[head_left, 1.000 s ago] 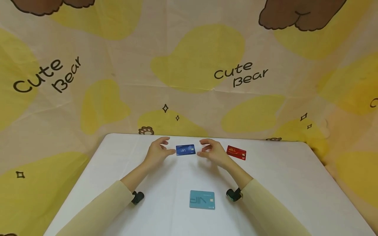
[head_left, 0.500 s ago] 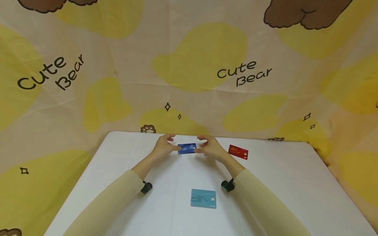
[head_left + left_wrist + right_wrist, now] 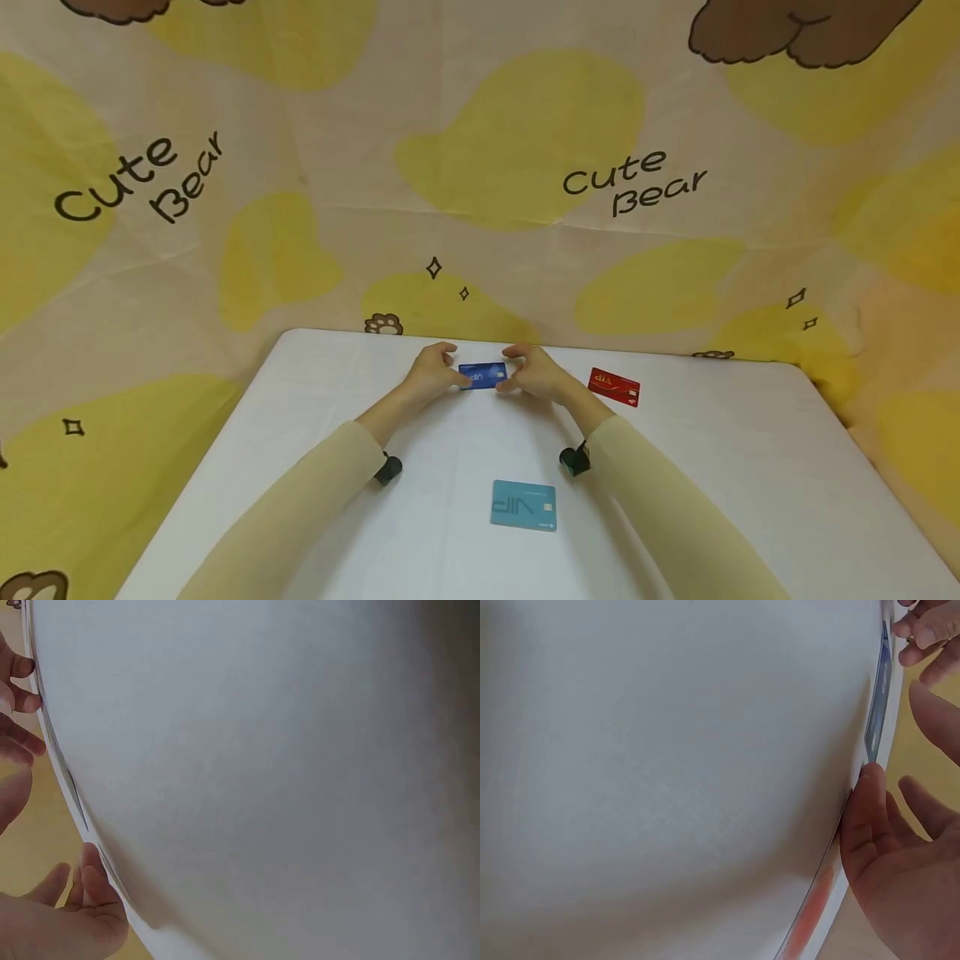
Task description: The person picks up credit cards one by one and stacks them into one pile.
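Observation:
A blue card (image 3: pixel 483 376) marked VIP lies near the far edge of the white table, between both hands. My left hand (image 3: pixel 432 375) is at its left end, the thumb overlapping the card's near left corner. From the other side my right hand (image 3: pixel 534 374) reaches in, thumb at the near right corner. Fingers of both hands are bent loosely, with gaps between thumbs and fingers. The right wrist view shows the card (image 3: pixel 880 697) edge-on, with the right hand (image 3: pixel 900 862) at its near end and the left hand (image 3: pixel 930 634) beyond.
A red VIP card (image 3: pixel 614 387) lies right of the right hand. Closer to the front is a light teal VIP card (image 3: pixel 523 505). Behind the white table (image 3: pixel 337 533) hangs a yellow-patterned cloth (image 3: pixel 510 150).
Both hands have come inward, so that the thumbs now overlap the blue card's ends, where a small gap showed at the right before. The head view has shifted slightly; the cards stay put.

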The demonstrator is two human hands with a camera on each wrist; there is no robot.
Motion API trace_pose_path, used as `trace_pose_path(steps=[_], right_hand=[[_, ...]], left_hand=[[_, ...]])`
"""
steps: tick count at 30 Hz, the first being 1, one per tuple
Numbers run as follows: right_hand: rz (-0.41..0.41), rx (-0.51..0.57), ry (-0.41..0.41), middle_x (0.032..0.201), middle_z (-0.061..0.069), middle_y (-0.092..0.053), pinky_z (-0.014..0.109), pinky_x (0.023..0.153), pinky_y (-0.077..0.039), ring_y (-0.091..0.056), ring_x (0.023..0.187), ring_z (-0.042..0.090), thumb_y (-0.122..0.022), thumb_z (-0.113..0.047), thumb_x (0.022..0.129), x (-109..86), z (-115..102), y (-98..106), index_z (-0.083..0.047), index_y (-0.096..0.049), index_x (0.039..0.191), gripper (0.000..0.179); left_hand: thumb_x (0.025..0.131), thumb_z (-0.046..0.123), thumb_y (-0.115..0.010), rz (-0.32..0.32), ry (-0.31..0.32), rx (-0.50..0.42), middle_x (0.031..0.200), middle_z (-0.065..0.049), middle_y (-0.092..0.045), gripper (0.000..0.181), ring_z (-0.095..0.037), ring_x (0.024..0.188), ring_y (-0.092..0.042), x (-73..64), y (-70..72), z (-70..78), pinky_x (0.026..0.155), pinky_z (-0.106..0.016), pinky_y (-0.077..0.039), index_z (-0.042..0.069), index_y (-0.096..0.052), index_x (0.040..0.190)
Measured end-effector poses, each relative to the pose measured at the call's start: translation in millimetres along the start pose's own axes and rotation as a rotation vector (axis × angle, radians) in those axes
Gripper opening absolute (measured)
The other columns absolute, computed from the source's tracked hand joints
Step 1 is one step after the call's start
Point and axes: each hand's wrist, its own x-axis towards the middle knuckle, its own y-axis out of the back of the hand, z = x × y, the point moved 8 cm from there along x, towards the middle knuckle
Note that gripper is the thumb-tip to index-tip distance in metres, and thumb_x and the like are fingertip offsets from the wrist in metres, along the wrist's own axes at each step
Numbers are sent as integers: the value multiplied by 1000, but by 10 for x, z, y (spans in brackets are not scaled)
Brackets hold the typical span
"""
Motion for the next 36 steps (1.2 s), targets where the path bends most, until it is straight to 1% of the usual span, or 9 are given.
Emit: trace_pose_path(steps=[2,3,7,10,14,18,24,28,36], right_hand=[[-3,0,-3,153,17,-53,52,121,-29,-46,139,33,-87,-12,82,16,9,-6,0,-57,146,72],[-8,-6,-2,153,18,-53,52,122,-29,-46,140,33,-87,-12,82,26,15,-15,0,-56,146,72],[-33,-35,-1,151,19,-54,50,118,-35,-51,130,33,-86,-13,85,70,21,-47,2,-54,147,71],[-45,-79,-1,148,18,-56,47,114,-39,-53,121,30,-84,-16,88,89,12,-62,1,-54,147,68],[-44,-128,6,142,19,-59,45,108,-43,-55,113,28,-82,-16,90,83,-16,-59,3,-55,145,64],[-40,-158,10,137,20,-62,45,106,-44,-56,109,28,-82,-14,90,83,-25,-56,5,-57,143,61],[-48,-204,3,139,18,-62,47,111,-42,-57,114,28,-82,-16,91,118,-3,-80,1,-59,142,59],[-47,-217,-9,140,17,-61,50,113,-40,-56,118,30,-81,-18,92,127,-3,-74,-2,-61,141,56],[-31,-236,1,139,17,-62,48,116,-37,-55,123,32,-83,-17,90,137,-6,-53,1,-61,139,57]], left_hand=[[78,5,-88,-8,3,2,123,-18,-60,76,-29,104,-54,16,-9,-3,91,-40,-50,-2,-55,145],[78,5,-88,-11,4,0,121,-17,-60,75,-28,102,-54,21,-9,-2,89,-39,-50,-3,-55,145],[77,0,-87,-25,10,-2,110,-13,-58,71,-25,96,-53,39,-1,-5,85,-36,-48,-6,-57,141],[78,0,-86,-37,6,48,106,-10,-57,68,-24,96,-52,43,4,8,87,-36,-47,-7,-58,139],[77,4,-88,-54,-16,153,108,-10,-59,65,-25,102,-53,37,-5,60,96,-40,-47,-6,-62,136],[77,5,-90,-64,-21,196,112,-12,-62,62,-27,106,-55,41,-13,85,103,-43,-47,-6,-65,133],[78,5,-90,-83,-10,225,120,-14,-64,58,-28,109,-57,60,-18,57,106,-44,-47,-3,-67,131],[78,4,-90,-92,-16,223,122,-15,-65,55,-29,111,-58,69,-11,57,107,-44,-47,-2,-69,129],[78,6,-90,-107,-15,226,126,-16,-66,53,-31,117,-59,85,-28,54,109,-46,-46,-1,-70,127]])
